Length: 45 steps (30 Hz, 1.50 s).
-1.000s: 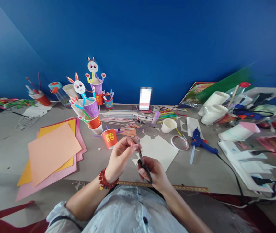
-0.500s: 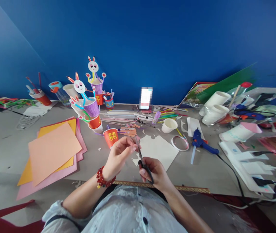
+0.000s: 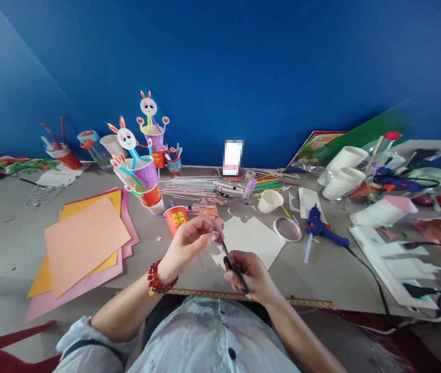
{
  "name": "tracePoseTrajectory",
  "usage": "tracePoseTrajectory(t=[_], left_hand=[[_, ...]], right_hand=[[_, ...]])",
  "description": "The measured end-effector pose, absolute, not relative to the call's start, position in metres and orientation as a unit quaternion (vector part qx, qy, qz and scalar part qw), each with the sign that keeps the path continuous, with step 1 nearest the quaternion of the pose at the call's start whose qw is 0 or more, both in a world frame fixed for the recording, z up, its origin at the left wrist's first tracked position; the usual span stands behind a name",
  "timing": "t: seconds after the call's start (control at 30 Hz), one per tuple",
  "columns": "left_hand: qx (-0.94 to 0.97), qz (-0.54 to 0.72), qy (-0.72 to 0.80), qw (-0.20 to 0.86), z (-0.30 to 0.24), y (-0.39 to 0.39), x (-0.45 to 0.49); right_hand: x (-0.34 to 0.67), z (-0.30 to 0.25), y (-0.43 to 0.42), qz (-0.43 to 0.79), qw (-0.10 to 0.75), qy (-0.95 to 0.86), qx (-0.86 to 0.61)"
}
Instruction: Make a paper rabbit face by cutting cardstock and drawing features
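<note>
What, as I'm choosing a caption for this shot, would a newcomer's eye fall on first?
Probably the two white rabbit faces above purple and red cups, left of centre before the blue wall. Next, perhaps, the scissors in the right hand, low in the middle, beside the left hand. To the right, a blue glue gun on the grey table also stands out.

Grey tabletop (image 3: pixel 6 228) is pretty cluttered tbh. Peach, yellow and pink paper sheets (image 3: pixel 86 243) are piled up on the left, a white sheet (image 3: pixel 257 243) is spread near the middle, and straw-like sticks (image 3: pixel 273 184) are strewn along the far side. On the right, a blue glue gun (image 3: pixel 321 227) is parked beside a white power strip (image 3: pixel 376 267).
</note>
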State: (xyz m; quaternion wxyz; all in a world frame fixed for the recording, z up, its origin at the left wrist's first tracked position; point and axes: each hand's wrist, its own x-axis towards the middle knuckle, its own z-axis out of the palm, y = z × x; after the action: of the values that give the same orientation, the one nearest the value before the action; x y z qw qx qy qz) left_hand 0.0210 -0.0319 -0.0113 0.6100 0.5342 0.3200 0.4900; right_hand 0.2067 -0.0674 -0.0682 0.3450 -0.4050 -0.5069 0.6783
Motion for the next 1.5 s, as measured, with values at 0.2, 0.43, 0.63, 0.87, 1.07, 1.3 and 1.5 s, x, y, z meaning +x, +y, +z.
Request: tracePoseTrajectory(t=[0.2,0.43,0.63,0.87,1.07,1.3,1.5], left_hand=[[0.556,0.470,0.331,0.600,-0.007,-0.032,0.014],[0.482,0.539,0.334,0.605,-0.020,-0.041,0.030],[0.389,0.586,0.307,0.641,-0.031,-0.052,0.053],[0.516,0.617,0.349,0.481,-0.046,-0.059,0.051],[0.634,0.610,0.375,0.293,-0.043,-0.056,0.049],[0.635,0.531,0.371,0.421,-0.041,-0.051,0.041],[0.591,0.422,0.353,0.590,-0.035,-0.042,0.030]], right_hand=[[0.208,-0.061,-0.064,0.667,0.332,-0.509,-0.431],[0.194,-0.049,-0.059,0.583,0.480,-0.490,-0.436],[0.177,-0.048,-0.057,0.589,0.564,-0.411,-0.408],[0.178,-0.053,-0.058,0.601,0.587,-0.388,-0.379],[0.177,-0.047,-0.055,0.625,0.577,-0.356,-0.387],[0.191,-0.043,-0.045,0.613,0.509,-0.456,-0.397],[0.202,-0.038,-0.040,0.606,0.449,-0.516,-0.406]])
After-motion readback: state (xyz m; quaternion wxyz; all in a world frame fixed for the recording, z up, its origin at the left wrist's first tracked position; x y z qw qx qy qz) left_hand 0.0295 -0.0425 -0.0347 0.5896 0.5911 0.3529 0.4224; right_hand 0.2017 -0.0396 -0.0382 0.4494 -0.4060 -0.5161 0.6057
